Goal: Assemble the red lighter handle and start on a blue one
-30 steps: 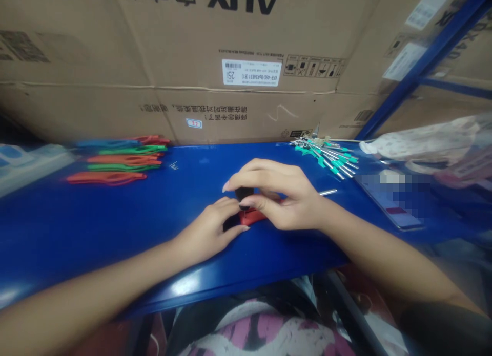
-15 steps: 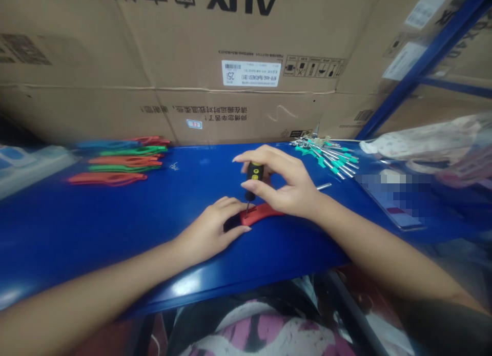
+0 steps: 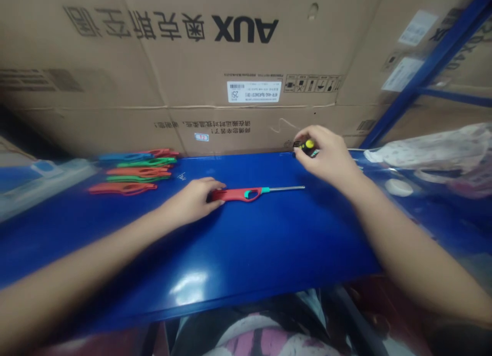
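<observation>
A red long-nosed gas lighter [image 3: 235, 194] with a green trigger and a metal tube lies flat on the blue tabletop, its tube pointing right. My left hand [image 3: 195, 200] grips the lighter's left end between thumb and fingers. Raised above the table at the back right, my right hand [image 3: 323, 153] is closed around a short black-and-yellow screwdriver [image 3: 307, 145]; the screwdriver's tip cannot be made out. Behind that hand, the pile of metal tubes with green parts is almost wholly hidden.
Several red, green and blue lighter shells [image 3: 130, 172] lie at the back left. A large cardboard box [image 3: 184, 84] stands along the table's back edge. To the right are a white round object [image 3: 398, 187], a patterned cloth [image 3: 434, 146] and a blue metal post [image 3: 418, 69].
My right hand has lifted the screwdriver off the lighter and moved it right and back. The lighter's trigger and tube have come into view. My left hand still holds its end.
</observation>
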Demonstrator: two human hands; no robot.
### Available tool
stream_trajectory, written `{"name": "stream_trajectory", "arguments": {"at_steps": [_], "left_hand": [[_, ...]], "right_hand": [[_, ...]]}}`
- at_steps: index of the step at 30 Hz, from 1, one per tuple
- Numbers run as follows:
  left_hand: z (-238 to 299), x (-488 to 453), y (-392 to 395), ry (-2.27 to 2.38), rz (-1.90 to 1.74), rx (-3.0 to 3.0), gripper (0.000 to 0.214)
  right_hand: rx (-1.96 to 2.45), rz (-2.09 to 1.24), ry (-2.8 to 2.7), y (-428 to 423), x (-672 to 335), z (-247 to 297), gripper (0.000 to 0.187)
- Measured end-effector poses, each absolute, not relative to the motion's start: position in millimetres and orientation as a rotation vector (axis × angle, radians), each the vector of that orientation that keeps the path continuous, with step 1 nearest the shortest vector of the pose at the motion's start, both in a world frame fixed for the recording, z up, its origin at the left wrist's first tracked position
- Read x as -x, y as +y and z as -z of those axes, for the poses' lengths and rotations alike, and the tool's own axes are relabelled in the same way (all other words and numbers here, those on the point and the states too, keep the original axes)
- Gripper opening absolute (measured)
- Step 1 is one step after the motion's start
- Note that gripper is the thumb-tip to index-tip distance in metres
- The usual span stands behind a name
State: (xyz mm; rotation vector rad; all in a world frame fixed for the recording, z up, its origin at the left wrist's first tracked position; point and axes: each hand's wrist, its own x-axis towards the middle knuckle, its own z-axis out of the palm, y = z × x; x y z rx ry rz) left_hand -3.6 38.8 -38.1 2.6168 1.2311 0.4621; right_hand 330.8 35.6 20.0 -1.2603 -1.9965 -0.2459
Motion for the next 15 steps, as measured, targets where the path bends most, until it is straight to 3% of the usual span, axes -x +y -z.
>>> {"name": "stream_trajectory", "arguments": {"at_steps": [9, 15], "left_hand": [[41.9, -9.3, 121.6, 1.383, -0.446, -2.644, 0.032], [47.0, -23.2, 151.6, 1.480, -0.493, -2.637, 0.036]], "right_hand": [[1.782, 0.090, -2.023, 66.1, -369.9, 14.6, 0.036], [1.921, -0.011, -2.111, 75.0, -375.3, 32.1, 0.039]]}}
